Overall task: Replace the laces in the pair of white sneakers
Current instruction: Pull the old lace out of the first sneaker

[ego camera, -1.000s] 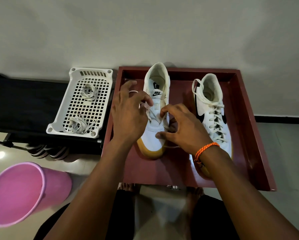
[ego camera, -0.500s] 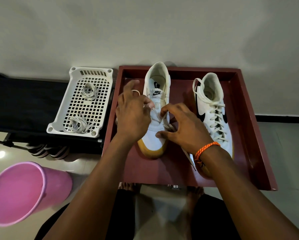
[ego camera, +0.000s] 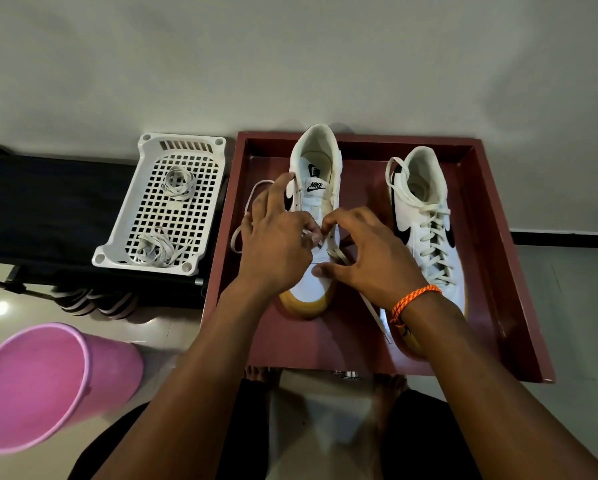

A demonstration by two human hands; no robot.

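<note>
Red tray (ego camera: 491, 258) on the floor holds both white sneakers, toes toward 6 o'clock. Left sneaker (ego camera: 316, 188) near tray centre, eyelets mostly bare; right sneaker (ego camera: 425, 216) at 3 o'clock of it, fully laced. Left hand (ego camera: 273, 244) and right hand (ego camera: 370, 258) close together over the left sneaker's lower eyelets, each pinching the white lace (ego camera: 335, 252). One lace end loops out toward 9 o'clock. White basket (ego camera: 172, 206) with two lace bundles sits at 9 o'clock of the tray
</note>
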